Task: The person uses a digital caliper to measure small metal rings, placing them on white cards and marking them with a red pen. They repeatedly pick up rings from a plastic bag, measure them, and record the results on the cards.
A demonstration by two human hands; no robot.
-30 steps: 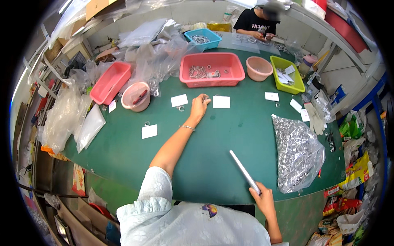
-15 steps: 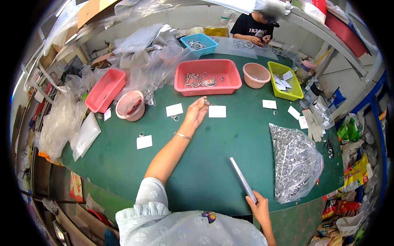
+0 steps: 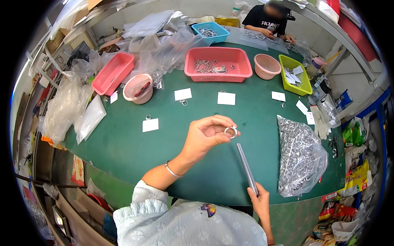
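Above the middle of the table my left hand (image 3: 201,138) pinches a silver ring (image 3: 235,131) between thumb and fingertips. Its band faces up as a loop. My right hand (image 3: 260,201) is wrapped round the lower end of a ring mandrel (image 3: 246,168), a tapered grey metal rod slanting up and left. The rod's narrow tip is just below the ring, apart from it. White cards lie ahead, among them one at the left (image 3: 150,125) and one in the middle (image 3: 226,98). Small rings lie beside several of them.
A clear bag of rings (image 3: 301,158) lies at the right. Across the back stand a pink basket (image 3: 218,78) with rings, a round pink bowl (image 3: 267,67) and a yellow-green basket (image 3: 296,88). Plastic bags (image 3: 65,106) crowd the left. Another person (image 3: 266,22) works behind.
My left hand has come back from near the middle card toward me, and a ring now shows in its fingers. The mandrel has stayed in my right hand, tilted slightly more upright.
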